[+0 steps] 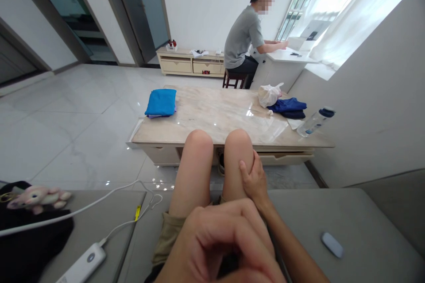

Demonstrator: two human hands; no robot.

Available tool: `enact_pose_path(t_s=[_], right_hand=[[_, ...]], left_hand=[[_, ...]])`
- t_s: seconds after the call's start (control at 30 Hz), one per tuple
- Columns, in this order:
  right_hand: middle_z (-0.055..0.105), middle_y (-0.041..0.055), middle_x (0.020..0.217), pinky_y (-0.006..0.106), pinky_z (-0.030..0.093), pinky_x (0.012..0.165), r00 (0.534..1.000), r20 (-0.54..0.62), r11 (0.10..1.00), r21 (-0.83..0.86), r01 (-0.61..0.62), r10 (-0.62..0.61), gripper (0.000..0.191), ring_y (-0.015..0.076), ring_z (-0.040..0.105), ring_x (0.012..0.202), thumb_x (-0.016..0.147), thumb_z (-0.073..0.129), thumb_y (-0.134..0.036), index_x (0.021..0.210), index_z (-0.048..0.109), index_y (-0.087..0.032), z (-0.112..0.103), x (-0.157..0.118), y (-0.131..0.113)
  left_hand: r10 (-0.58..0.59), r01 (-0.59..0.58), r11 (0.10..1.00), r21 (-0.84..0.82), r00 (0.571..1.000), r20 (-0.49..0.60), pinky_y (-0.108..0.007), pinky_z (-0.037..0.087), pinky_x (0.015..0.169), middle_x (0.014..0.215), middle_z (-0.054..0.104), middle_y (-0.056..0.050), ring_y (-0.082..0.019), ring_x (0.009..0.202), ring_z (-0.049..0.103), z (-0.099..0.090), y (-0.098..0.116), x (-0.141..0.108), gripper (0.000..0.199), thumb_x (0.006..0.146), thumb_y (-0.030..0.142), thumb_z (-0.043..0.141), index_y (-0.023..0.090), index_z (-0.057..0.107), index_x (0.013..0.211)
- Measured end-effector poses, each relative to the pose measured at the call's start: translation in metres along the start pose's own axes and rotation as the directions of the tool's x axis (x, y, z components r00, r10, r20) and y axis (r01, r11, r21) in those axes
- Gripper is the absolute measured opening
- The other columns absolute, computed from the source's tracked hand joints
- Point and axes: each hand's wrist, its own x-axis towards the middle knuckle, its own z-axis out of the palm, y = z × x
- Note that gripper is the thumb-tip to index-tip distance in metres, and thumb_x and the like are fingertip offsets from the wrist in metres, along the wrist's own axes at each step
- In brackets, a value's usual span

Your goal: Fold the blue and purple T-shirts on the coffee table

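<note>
Bright blue cloth, navy cloth, tabletop apparently cream with tan veining

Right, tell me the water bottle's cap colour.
The cap is dark blue, best in the head view.

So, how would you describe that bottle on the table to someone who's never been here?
Start at the marble table, the big pale slab in the middle of the room. At its right end, past the dark blue cloth, lies a clear plastic bottle. Its dark blue cap and see-through body set it apart from the white bag.
</note>
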Motion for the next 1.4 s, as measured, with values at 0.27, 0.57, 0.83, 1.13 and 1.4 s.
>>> enact_pose_path(t_s=[0.27,0.57,0.83,1.13,1.4], right_hand=[[0.06,0.0258,0.163,0.061,0.053,0.121,0.998,0.004,0.998,-0.023,0.059,-0.059,0.081,0.0404,0.062,0.148,0.108,0.054,-0.067,0.169,0.044,-0.015,0.006,-0.009,-0.004],[0.057,0.0225,0.166,0.064,0.056,0.12,0.99,0.123,0.993,-0.085,0.084,-0.074,0.081,0.0421,0.062,0.149,0.107,0.06,-0.058,0.175,0.037,-0.02,0.011,-0.023,-0.024],[0.059,0.0221,0.163,0.069,0.06,0.11,0.986,0.157,0.993,-0.098,0.072,-0.056,0.088,0.0471,0.065,0.141,0.103,0.062,-0.059,0.178,0.032,-0.025,0.012,-0.018,-0.025],[0.061,0.0207,0.16,0.067,0.064,0.103,0.987,0.103,0.986,-0.1,0.136,-0.125,0.083,0.0467,0.069,0.136,0.106,0.06,-0.059,0.178,0.032,-0.028,0.02,-0.023,-0.008],[0.059,0.0214,0.163,0.063,0.056,0.119,0.989,0.076,0.992,-0.024,0.126,-0.124,0.075,0.0408,0.062,0.148,0.109,0.06,-0.057,0.172,0.038,-0.022,0.021,-0.013,-0.017]], left_hand=[[0.3,0.106,0.464,0.879,0.915,-0.269,-0.039,0.058,0.094,0.113,0.082,-0.008,-0.024,0.105,0.075,-0.08,-0.05,0.037,0.034,0.117,0.033,0.048,0.024,0.081,0.117],[0.448,0.292,-0.018,0.956,0.858,-0.253,-0.054,0.053,0.12,0.158,0.07,-0.013,-0.034,0.14,0.064,-0.181,-0.108,0.057,0.034,0.11,0.022,0.056,0.023,0.075,0.137],[0.447,0.304,-0.142,0.942,0.869,-0.213,-0.062,0.045,0.124,0.147,0.078,-0.008,-0.036,0.127,0.062,-0.183,-0.114,0.076,0.049,0.099,0.018,0.068,0.028,0.073,0.147],[0.493,0.243,-0.115,0.963,0.855,-0.157,-0.056,0.049,0.115,0.141,0.08,-0.007,-0.033,0.113,0.062,-0.185,-0.115,0.077,0.045,0.099,0.015,0.069,0.028,0.075,0.141],[0.461,0.26,-0.144,0.955,0.871,-0.167,-0.059,0.049,0.119,0.157,0.072,-0.01,-0.036,0.127,0.062,-0.178,-0.122,0.072,0.045,0.104,0.02,0.062,0.024,0.074,0.148]])
